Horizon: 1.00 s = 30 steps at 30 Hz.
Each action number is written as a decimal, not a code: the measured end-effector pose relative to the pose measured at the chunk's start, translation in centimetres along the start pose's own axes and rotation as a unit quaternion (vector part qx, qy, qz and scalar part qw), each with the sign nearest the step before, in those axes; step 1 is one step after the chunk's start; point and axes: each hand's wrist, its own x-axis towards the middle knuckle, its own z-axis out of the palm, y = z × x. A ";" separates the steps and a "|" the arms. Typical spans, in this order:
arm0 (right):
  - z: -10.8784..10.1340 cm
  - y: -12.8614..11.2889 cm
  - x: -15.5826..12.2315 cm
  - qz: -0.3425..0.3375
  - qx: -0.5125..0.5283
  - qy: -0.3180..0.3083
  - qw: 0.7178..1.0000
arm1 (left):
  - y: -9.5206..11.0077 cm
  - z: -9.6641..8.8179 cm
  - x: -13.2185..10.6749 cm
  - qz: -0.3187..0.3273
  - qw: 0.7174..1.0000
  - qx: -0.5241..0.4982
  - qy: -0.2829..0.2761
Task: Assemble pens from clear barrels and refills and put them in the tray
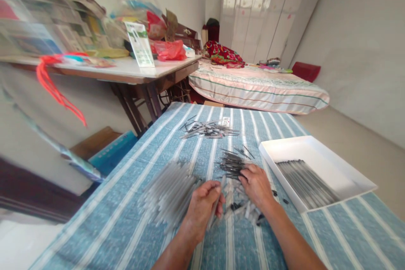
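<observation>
My left hand (204, 202) is closed around a translucent grey pen barrel (215, 204), which stands tilted between thumb and fingers. Beside that hand, to the left, lies a large pile of the same barrels (169, 192). My right hand (257, 185) has its fingers bent and pinched at the near end of a bundle of thin black pen refills (232, 163). Its fingertips are partly hidden, so how many refills they grip does not show. Below and between the hands are scattered whitish translucent pen caps (249, 211) and small black end pieces (285, 201).
A white box (357, 185) on the right holds a row of dark-tipped pens (306, 181). Farther back on the striped cloth (152, 152) lies a loose heap of refills and small parts (209, 129). A cluttered side table (164, 69) and a bed (253, 86) stand beyond.
</observation>
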 end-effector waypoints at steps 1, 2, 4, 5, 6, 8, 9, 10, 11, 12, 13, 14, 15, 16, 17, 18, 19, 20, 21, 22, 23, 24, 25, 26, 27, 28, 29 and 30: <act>0.0 0.1 -0.1 0.001 0.000 0.001 1.000 | -0.1 0.0 0.1 -0.004 1.000 -0.003 0.003; 0.1 0.1 -0.2 0.002 -0.001 0.001 1.000 | -0.2 0.0 0.2 -0.007 1.000 -0.007 0.007; 0.1 0.1 -0.3 0.001 -0.003 -0.003 1.000 | -0.5 -0.1 0.4 -0.008 1.000 -0.010 0.017; 0.1 0.1 -0.3 -0.001 -0.003 -0.006 1.000 | -0.7 -0.1 0.5 -0.008 1.000 -0.010 0.022; 0.0 0.0 -0.3 -0.002 -0.003 -0.008 1.000 | -0.9 -0.2 0.6 -0.008 1.000 -0.010 0.028; 0.0 0.0 -0.3 -0.003 -0.002 -0.012 1.000 | -1.2 -0.2 0.7 -0.008 0.999 -0.008 0.035; -0.1 -0.1 -0.3 -0.004 -0.001 -0.014 1.000 | -1.2 -0.3 0.8 -0.007 0.999 -0.007 0.038; -0.1 0.0 -0.3 -0.004 0.001 -0.015 1.000 | -1.3 -0.3 0.8 -0.007 0.999 -0.006 0.040; -0.1 0.0 -0.3 -0.003 0.003 -0.016 1.000 | -1.3 -0.3 0.8 -0.006 0.999 -0.006 0.040; -0.1 0.0 -0.4 -0.002 0.006 -0.017 1.000 | -1.3 -0.3 0.8 -0.005 0.999 -0.005 0.040; -0.1 0.0 -0.4 -0.002 0.008 -0.017 1.000 | -1.3 -0.3 0.8 -0.004 0.999 -0.005 0.039; -0.1 0.1 -0.4 -0.002 0.011 -0.017 1.000 | -1.2 -0.3 0.7 -0.003 0.999 -0.004 0.037; -0.1 0.1 -0.5 -0.002 0.012 -0.016 1.000 | -1.1 -0.3 0.7 -0.003 0.999 -0.004 0.033; -0.1 0.2 -0.5 -0.002 0.014 -0.015 1.000 | -1.0 -0.2 0.6 -0.004 1.000 -0.004 0.029; 0.0 0.2 -0.5 -0.002 0.014 -0.013 1.000 | -0.9 -0.2 0.6 -0.005 1.000 -0.003 0.023; 0.0 0.2 -0.6 -0.002 0.014 -0.011 1.000 | -0.8 -0.2 0.5 -0.005 1.000 -0.004 0.019; 0.0 0.2 -0.6 -0.002 0.013 -0.008 1.000 | -0.7 -0.2 0.5 -0.005 1.000 -0.005 0.016; 0.0 0.3 -0.6 -0.003 0.013 -0.006 1.000 | -0.6 -0.2 0.5 -0.004 1.000 -0.007 0.015; 0.0 0.3 -0.7 -0.004 0.013 -0.003 1.000 | -0.6 -0.3 0.5 -0.002 1.000 -0.009 0.015; 0.0 0.3 -0.7 -0.007 0.013 0.001 1.000 | -0.5 -0.3 0.5 0.000 1.000 -0.010 0.015; 0.0 0.3 -0.8 -0.012 0.015 0.005 1.000 | -0.4 -0.3 0.5 0.002 1.000 -0.011 0.016; 0.0 0.4 -0.9 -0.019 0.018 0.009 1.000 | -0.4 -0.3 0.5 0.002 1.000 -0.011 0.017; 0.0 0.4 -1.0 -0.028 0.022 0.016 0.999 | -0.3 -0.3 0.5 0.002 1.000 -0.010 0.017; -0.1 0.5 -1.1 -0.040 0.026 0.027 0.999 | -0.3 -0.3 0.5 0.003 1.000 -0.009 0.018; -0.1 0.5 -1.2 -0.053 0.031 0.041 0.997 | -0.3 -0.3 0.5 0.003 1.000 -0.009 0.017; -0.1 0.6 -1.3 -0.066 0.036 0.056 0.996 | -0.2 -0.2 0.4 0.004 1.000 -0.010 0.016; -0.1 0.6 -1.4 -0.078 0.042 0.072 0.993 | -0.2 -0.2 0.4 0.005 1.000 -0.011 0.015; -0.1 0.6 -1.5 -0.088 0.047 0.086 0.991 | -0.2 -0.2 0.4 0.005 1.000 -0.012 0.015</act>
